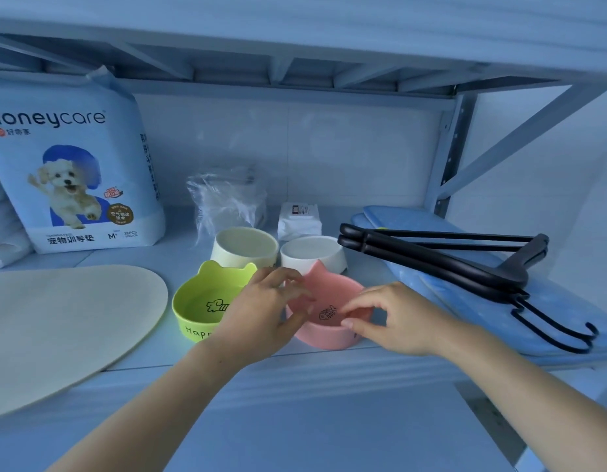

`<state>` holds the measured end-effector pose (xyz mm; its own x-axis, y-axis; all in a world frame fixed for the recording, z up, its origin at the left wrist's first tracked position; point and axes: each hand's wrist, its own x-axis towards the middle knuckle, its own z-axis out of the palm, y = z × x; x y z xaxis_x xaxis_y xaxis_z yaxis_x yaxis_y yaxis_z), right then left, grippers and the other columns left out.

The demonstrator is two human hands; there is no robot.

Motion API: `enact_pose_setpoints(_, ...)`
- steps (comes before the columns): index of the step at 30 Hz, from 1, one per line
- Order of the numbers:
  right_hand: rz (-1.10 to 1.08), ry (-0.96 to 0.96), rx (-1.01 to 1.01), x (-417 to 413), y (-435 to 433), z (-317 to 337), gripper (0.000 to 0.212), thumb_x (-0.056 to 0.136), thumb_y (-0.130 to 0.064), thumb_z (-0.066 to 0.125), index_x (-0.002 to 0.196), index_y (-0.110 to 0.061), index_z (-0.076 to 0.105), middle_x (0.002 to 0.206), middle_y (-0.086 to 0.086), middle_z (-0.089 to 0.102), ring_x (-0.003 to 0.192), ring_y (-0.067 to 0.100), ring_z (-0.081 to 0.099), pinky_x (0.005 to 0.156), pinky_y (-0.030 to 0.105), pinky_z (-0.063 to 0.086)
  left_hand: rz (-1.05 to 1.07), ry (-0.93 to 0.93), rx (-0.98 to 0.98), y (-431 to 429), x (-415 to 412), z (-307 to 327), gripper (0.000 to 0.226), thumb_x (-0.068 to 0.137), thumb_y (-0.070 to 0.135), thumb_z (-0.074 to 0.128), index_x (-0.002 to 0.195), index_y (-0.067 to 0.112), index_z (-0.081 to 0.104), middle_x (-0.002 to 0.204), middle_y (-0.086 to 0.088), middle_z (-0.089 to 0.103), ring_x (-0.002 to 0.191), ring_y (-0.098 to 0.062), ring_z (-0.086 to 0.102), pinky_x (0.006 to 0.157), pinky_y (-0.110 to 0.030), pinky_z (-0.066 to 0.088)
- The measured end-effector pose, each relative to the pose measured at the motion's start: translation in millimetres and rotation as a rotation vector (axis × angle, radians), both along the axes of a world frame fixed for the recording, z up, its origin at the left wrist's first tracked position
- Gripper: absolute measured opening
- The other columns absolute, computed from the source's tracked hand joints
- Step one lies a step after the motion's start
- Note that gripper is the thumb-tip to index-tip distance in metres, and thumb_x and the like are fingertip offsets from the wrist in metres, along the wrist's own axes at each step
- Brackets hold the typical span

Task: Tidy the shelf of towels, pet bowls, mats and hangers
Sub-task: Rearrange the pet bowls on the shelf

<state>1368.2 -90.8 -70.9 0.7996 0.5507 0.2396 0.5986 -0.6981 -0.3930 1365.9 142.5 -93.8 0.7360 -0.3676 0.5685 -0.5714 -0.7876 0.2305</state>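
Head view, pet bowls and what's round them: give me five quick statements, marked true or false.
1. The left hand and right hand both grip the pink cat-ear bowl. True.
2. The green bowl sits to the right of the pink cat-ear bowl. False: it sits to its left.
3. The black hangers lie on the blue mats. True.
4. The pet training pad pack lies flat on the beige mat. False: it stands upright at the back left, behind the beige mat.
5. A cream bowl and a white bowl stand behind the two coloured ones. True.
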Motion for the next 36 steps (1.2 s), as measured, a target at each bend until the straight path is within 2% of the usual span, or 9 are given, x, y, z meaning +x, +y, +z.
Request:
enact_pose_setpoints(2,0.041,0.008,-0.038,0.5,-3.2,-1.3,0.023,0.082,-0.044,0.065,0.1,-0.032,0.07,0.096,-0.023,0.068,0.092,-0.008,0.059,0.084,0.014,0.045,0.014,0.011,-0.001,-1.6,-0.2,-1.2,0.018,0.087,0.03,0.061,0.102,0.03,0.07,0.121,0.007,0.056,0.112,-0.02,0.045,0.095,-0.023,0.035)
enact_pose_setpoints(5,0.047,-0.01,-0.059,3.2,-4.5,-2.9,0.015,0.08,-0.041,0.068,0.089,-0.029,0.071,0.088,-0.018,0.068,0.085,0.0,0.059,0.082,0.029,0.048,0.028,0.032,-0.003,-2.0,-1.1,-0.9,0.018,0.087,0.027,0.06,0.103,0.03,0.07,0.122,0.006,0.055,0.114,-0.018,0.044,0.096,-0.02,0.031)
enact_pose_setpoints(8,0.054,-0.042,-0.064,4.3,-2.2,-5.1,0.013,0.08,-0.041,0.067,0.087,-0.03,0.071,0.085,-0.018,0.068,0.083,0.002,0.059,0.078,0.033,0.049,0.049,0.065,-0.024,-3.8,-2.3,0.5,0.02,0.088,0.025,0.059,0.104,0.03,0.069,0.127,0.005,0.051,0.115,-0.016,0.047,0.095,-0.021,0.035)
enact_pose_setpoints(14,0.053,-0.072,-0.027,5.3,4.2,-7.8,0.015,0.077,-0.044,0.069,0.089,-0.037,0.07,0.085,-0.022,0.068,0.08,-0.001,0.057,0.073,0.025,0.048,0.081,0.045,-0.026,-10.6,-9.1,2.3,0.019,0.089,0.024,0.058,0.105,0.029,0.067,0.124,0.009,0.052,0.11,-0.013,0.05,0.089,-0.027,0.044)
enact_pose_setpoints(18,0.072,-0.023,-0.003,6.8,-3.0,-3.9,0.019,0.074,-0.045,0.072,0.091,-0.034,0.071,0.086,-0.02,0.068,0.083,0.001,0.06,0.077,0.028,0.049,-0.017,0.108,-0.053,-9.7,-14.5,2.2,0.019,0.089,0.038,0.057,0.101,0.027,0.068,0.102,0.015,0.062,0.094,-0.006,0.058,0.08,-0.03,0.049)
enact_pose_setpoints(22,0.072,-0.013,-0.001,7.1,-7.0,-2.0,0.008,0.078,-0.037,0.071,0.083,-0.031,0.072,0.08,-0.018,0.068,0.08,0.001,0.059,0.078,0.032,0.05,-0.065,0.114,0.032,-10.2,-15.8,0.6,0.029,0.089,0.043,0.049,0.091,0.024,0.07,0.089,0.011,0.067,0.086,-0.008,0.056,0.079,-0.024,0.044)
enact_pose_setpoints(28,0.049,-0.07,-0.035,7.1,-1.0,-3.9,0.019,0.077,-0.046,0.069,0.09,-0.034,0.071,0.085,-0.016,0.069,0.082,0.002,0.058,0.078,0.03,0.05,-0.044,0.083,0.026,-9.4,-17.2,-2.8,0.02,0.092,0.03,0.051,0.1,0.023,0.068,0.109,0.009,0.06,0.097,-0.01,0.057,0.082,-0.024,0.046)
enact_pose_setpoints(32,0.08,-0.05,0.073,10.1,2.2,1.2,0.027,0.077,-0.053,0.065,0.094,-0.034,0.071,0.088,-0.015,0.07,0.082,0.0,0.06,0.078,0.027,0.05,-0.037,0.07,0.021,1.1,-18.7,2.9,0.019,0.09,0.027,0.056,0.105,0.023,0.066,0.112,0.01,0.059,0.102,-0.008,0.056,0.085,-0.024,0.047)
enact_pose_setpoints(36,0.088,-0.086,0.178,23.6,17.3,13.3,0.017,0.081,-0.044,0.066,0.093,-0.034,0.072,0.091,-0.017,0.07,0.084,-0.003,0.06,0.077,0.018,0.047,0.054,0.059,-0.003,24.6,-9.8,13.7,0.02,0.088,0.027,0.06,0.107,0.031,0.065,0.107,0.018,0.058,0.098,-0.002,0.055,0.08,-0.007,0.038)
